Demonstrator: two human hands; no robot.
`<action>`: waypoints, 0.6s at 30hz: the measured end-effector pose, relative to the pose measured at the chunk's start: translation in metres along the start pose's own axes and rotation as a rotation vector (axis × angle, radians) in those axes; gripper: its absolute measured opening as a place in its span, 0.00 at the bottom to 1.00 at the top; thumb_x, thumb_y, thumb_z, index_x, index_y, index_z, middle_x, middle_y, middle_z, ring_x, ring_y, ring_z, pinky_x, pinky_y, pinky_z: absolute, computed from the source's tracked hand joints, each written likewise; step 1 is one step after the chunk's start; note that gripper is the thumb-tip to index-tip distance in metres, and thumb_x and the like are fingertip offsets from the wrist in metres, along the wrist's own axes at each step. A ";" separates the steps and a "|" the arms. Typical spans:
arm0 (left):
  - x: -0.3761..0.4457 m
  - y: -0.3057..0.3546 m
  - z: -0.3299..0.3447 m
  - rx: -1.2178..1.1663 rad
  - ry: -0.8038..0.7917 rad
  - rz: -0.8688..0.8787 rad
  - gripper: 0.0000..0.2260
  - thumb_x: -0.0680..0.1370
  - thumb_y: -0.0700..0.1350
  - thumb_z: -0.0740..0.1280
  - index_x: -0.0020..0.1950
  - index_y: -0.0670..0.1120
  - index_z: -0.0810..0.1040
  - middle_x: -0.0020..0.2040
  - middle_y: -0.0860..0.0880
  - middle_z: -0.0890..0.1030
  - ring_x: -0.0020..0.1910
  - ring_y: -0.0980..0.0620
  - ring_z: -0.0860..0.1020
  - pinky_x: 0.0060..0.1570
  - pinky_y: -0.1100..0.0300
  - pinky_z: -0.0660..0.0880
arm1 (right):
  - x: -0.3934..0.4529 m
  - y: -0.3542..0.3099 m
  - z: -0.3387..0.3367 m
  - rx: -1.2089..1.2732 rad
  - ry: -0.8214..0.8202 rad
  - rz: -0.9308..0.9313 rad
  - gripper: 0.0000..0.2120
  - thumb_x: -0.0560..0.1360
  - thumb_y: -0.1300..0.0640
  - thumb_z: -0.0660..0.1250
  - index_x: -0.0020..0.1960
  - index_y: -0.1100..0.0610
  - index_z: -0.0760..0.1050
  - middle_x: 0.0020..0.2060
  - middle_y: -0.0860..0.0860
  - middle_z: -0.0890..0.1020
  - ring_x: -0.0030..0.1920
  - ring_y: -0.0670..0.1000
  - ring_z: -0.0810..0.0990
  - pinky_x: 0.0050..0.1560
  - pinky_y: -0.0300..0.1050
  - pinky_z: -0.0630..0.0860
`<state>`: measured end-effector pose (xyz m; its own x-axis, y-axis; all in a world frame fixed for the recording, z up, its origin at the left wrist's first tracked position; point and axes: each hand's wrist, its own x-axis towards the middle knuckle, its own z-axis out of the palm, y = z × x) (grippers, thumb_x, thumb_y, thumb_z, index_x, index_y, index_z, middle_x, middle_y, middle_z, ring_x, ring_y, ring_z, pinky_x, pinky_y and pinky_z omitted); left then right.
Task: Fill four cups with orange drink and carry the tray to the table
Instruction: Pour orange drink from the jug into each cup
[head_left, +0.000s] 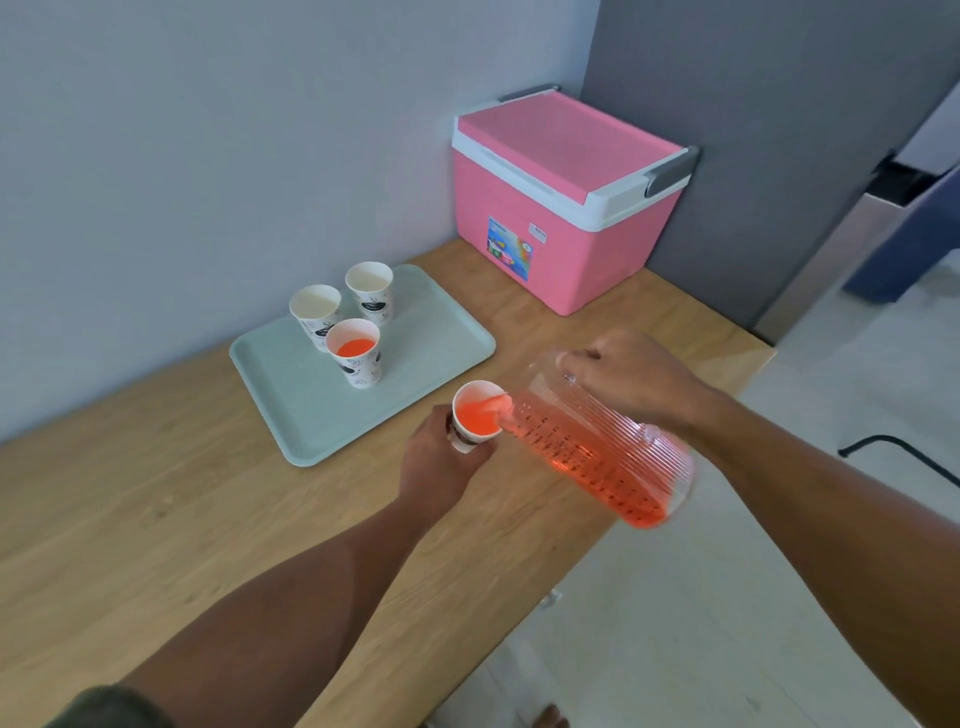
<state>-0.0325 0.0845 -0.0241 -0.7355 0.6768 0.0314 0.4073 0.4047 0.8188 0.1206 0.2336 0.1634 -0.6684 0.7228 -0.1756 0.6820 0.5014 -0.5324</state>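
Note:
My left hand (441, 462) grips a white paper cup (475, 415) off the tray, above the wooden counter. My right hand (631, 382) holds a clear ribbed pitcher (597, 447) tilted toward that cup, and orange drink runs from its spout into it. The cup holds orange drink well up its wall. On the pale green tray (415, 364) stand three more cups: a front cup (356, 351) with orange drink in it, and a left cup (316, 312) and a back cup (370, 288) whose insides look white.
A pink cooler box (561, 208) with a white rim sits at the back right of the wooden counter (156, 519), against a grey panel. The counter's right edge drops to a light tiled floor. A black chair leg (893, 452) shows at far right.

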 end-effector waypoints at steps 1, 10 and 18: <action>0.002 0.003 0.004 0.001 -0.005 0.007 0.28 0.67 0.60 0.78 0.62 0.51 0.76 0.53 0.56 0.83 0.50 0.57 0.80 0.48 0.57 0.80 | -0.002 0.004 -0.003 0.002 0.006 0.014 0.22 0.79 0.42 0.64 0.32 0.54 0.68 0.28 0.49 0.72 0.30 0.50 0.70 0.33 0.47 0.65; 0.011 0.027 0.044 -0.052 -0.074 0.043 0.25 0.68 0.55 0.80 0.60 0.48 0.77 0.50 0.55 0.83 0.47 0.54 0.81 0.45 0.58 0.77 | -0.016 0.051 -0.018 0.108 0.028 0.126 0.23 0.82 0.40 0.62 0.37 0.54 0.71 0.30 0.49 0.71 0.30 0.49 0.69 0.34 0.46 0.69; 0.017 0.054 0.057 -0.135 -0.133 -0.005 0.19 0.70 0.56 0.78 0.56 0.55 0.75 0.48 0.58 0.82 0.45 0.62 0.79 0.43 0.64 0.75 | -0.025 0.084 -0.006 0.520 0.170 0.207 0.23 0.81 0.48 0.64 0.29 0.53 0.67 0.22 0.46 0.66 0.22 0.47 0.63 0.26 0.41 0.64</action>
<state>0.0083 0.1531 -0.0120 -0.6560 0.7536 -0.0418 0.3208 0.3286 0.8883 0.1967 0.2605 0.1278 -0.4501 0.8687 -0.2066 0.5291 0.0731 -0.8454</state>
